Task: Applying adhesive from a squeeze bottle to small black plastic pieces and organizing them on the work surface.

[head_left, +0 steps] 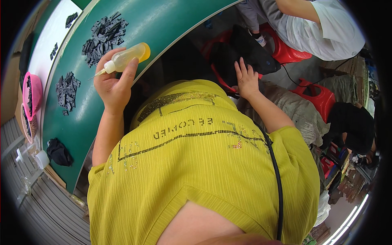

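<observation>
My left hand (pixel 112 87) is wrapped round a translucent squeeze bottle (pixel 127 58) with a thin needle tip and yellow liquid at its base. The bottle lies tilted above the green table (pixel 87 110), its tip pointing down to the left. Just beyond that hand is a heap of small dark grey pieces (pixel 107 33); a smaller pile of them (pixel 67 90) lies to its left. My right hand (pixel 247 81) has its fingers spread, beside a black cushion (pixel 222 61) on a red stool; whether it touches the cushion I cannot tell.
A pink basket (pixel 37 94) with dark pieces stands by the left side. A black cloth bundle (pixel 59 152) lies on the table's near left. At the far right sits a person in a white shirt (pixel 322 30); a red stool (pixel 322 98) and covered stacks (pixel 286 104) stand right.
</observation>
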A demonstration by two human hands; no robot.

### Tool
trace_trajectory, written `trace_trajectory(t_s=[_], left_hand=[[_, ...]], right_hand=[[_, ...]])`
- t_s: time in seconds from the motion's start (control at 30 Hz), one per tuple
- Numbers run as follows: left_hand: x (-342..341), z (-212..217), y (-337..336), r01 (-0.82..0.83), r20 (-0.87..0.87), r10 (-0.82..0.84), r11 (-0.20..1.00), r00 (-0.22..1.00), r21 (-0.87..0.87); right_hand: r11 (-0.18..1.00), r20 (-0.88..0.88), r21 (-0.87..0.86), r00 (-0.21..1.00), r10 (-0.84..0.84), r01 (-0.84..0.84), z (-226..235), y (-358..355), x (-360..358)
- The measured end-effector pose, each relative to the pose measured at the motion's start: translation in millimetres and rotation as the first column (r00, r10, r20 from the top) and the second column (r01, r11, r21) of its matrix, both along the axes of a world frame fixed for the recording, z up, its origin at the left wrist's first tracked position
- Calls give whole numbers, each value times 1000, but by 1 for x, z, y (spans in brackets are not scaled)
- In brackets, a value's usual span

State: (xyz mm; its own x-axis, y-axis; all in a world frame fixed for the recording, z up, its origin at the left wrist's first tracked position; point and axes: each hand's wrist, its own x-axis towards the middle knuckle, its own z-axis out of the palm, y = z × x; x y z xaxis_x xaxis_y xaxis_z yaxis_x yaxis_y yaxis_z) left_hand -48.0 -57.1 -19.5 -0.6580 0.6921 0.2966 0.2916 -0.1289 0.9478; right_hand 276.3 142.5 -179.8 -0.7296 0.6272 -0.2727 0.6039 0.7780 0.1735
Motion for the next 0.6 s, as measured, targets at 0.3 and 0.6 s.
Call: trace_trajectory(t_s=[0.3,0.6], left_hand=[[3,-1,3,2,18,-1,1000,1000,-10],[3,-1,1,-2,38,3,1000,999,-26]], right_hand=[[984,-149,-47,975,164,-172,15,26,-2],[991,-284,-118,953,-101,69,-4,22,25]])
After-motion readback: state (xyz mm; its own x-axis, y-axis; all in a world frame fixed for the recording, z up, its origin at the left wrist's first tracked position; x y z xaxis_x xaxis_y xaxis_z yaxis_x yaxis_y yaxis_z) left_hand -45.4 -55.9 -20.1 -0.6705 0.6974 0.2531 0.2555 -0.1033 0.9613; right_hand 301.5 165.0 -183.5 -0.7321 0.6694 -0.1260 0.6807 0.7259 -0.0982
